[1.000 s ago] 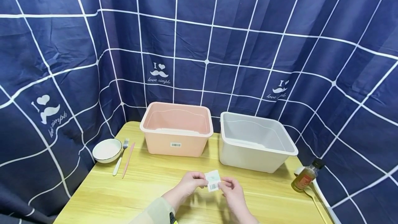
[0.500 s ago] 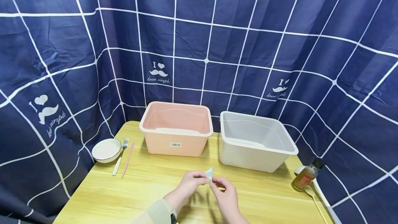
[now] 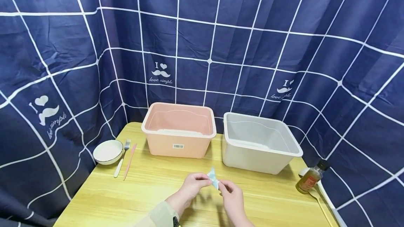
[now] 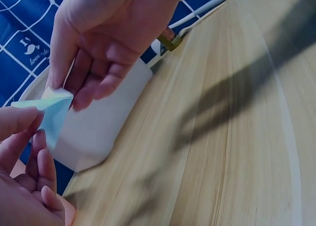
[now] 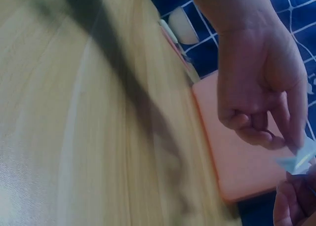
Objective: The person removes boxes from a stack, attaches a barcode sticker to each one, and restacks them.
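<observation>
In the head view, a small pale blue and white paper piece (image 3: 213, 178), creased and folded, is held up over the table between both hands. My left hand (image 3: 191, 189) pinches its left side between thumb and index finger. On the other side, my right hand (image 3: 231, 197) pinches its lower right corner. The left wrist view shows the paper (image 4: 55, 115) folded to a pointed shape, the left fingers on its near edge and the right hand (image 4: 101, 48) beyond. From the right wrist, the paper (image 5: 302, 159) appears at the frame's right edge, below the left hand (image 5: 261, 83).
A pink bin (image 3: 180, 146) and a grey bin (image 3: 252, 158) stand at the back of the wooden table (image 3: 104, 199). At left lie a white bowl (image 3: 108, 151), a fork (image 3: 122, 160) and a pink knife (image 3: 129, 162). A bottle (image 3: 310, 179) and a spoon (image 3: 320, 204) sit at right.
The paper went from flat, with its barcode side showing, to folded with its pale blue side out. The right hand moved left towards the left hand, then slightly back right.
</observation>
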A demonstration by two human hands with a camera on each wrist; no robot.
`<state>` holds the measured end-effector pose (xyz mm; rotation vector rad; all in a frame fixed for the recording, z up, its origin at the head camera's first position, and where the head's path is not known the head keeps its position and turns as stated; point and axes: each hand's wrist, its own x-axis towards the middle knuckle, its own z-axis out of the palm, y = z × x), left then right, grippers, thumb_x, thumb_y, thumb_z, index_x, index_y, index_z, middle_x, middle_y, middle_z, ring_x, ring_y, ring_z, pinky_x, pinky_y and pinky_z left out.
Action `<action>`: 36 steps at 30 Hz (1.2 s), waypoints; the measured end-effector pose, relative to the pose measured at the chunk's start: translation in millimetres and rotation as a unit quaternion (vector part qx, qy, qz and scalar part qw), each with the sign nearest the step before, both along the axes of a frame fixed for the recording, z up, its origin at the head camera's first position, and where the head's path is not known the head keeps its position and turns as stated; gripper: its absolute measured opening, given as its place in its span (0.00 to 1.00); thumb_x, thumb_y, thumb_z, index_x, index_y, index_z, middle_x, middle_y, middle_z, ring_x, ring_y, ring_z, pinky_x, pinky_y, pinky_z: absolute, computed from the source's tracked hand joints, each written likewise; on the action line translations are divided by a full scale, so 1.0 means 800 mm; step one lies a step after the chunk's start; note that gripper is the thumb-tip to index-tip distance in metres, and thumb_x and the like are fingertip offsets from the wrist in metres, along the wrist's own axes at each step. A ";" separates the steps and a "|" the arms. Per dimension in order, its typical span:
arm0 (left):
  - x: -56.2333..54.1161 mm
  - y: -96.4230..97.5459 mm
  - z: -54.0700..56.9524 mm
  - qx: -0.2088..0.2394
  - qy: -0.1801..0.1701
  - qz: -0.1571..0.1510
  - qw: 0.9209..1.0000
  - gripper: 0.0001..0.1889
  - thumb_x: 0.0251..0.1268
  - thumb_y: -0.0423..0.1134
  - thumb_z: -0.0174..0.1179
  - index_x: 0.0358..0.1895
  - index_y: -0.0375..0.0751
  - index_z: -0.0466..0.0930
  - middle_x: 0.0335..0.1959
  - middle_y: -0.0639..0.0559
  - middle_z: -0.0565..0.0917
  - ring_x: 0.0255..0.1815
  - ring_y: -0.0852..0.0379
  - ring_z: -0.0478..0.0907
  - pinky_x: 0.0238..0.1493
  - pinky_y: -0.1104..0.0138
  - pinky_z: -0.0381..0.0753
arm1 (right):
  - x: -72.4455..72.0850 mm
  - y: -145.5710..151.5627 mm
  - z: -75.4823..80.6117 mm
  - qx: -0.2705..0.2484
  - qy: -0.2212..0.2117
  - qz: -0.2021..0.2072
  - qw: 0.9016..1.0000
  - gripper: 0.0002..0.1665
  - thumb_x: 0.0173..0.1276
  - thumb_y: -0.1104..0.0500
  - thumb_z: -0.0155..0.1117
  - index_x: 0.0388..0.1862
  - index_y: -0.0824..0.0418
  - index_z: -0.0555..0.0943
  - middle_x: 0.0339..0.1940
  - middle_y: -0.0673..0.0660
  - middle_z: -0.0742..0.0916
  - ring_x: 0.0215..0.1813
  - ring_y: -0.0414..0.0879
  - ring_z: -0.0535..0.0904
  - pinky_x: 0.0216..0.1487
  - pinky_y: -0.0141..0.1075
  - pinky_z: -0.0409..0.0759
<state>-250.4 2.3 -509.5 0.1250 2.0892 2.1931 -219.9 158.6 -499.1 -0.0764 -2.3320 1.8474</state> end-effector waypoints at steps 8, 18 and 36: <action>-0.003 -0.009 -0.004 -0.015 0.003 0.034 0.999 0.08 0.55 0.30 0.67 0.35 0.27 0.82 0.32 0.54 0.81 0.36 0.57 0.73 0.41 0.62 0.74 | -0.007 0.016 0.001 -0.021 -0.003 -0.030 0.999 0.10 0.69 0.69 0.60 0.44 0.77 0.82 0.35 0.62 0.87 0.34 0.42 0.81 0.34 0.32 0.81; -0.008 -0.019 -0.005 -0.112 0.049 0.013 0.992 0.05 0.53 0.24 0.64 0.25 0.30 0.77 0.24 0.55 0.72 0.29 0.57 0.68 0.31 0.65 0.71 | -0.008 0.037 -0.004 -0.008 -0.023 -0.062 0.998 0.10 0.68 0.69 0.61 0.43 0.76 0.82 0.33 0.62 0.87 0.32 0.43 0.81 0.34 0.32 0.80; -0.023 -0.021 -0.025 -0.396 0.004 -0.011 0.918 0.13 0.45 0.28 0.66 0.17 0.42 0.70 0.15 0.54 0.71 0.17 0.57 0.66 0.19 0.66 0.67 | -0.005 0.047 -0.013 0.002 -0.039 -0.063 0.997 0.10 0.68 0.69 0.61 0.44 0.76 0.82 0.36 0.62 0.87 0.34 0.46 0.81 0.34 0.33 0.80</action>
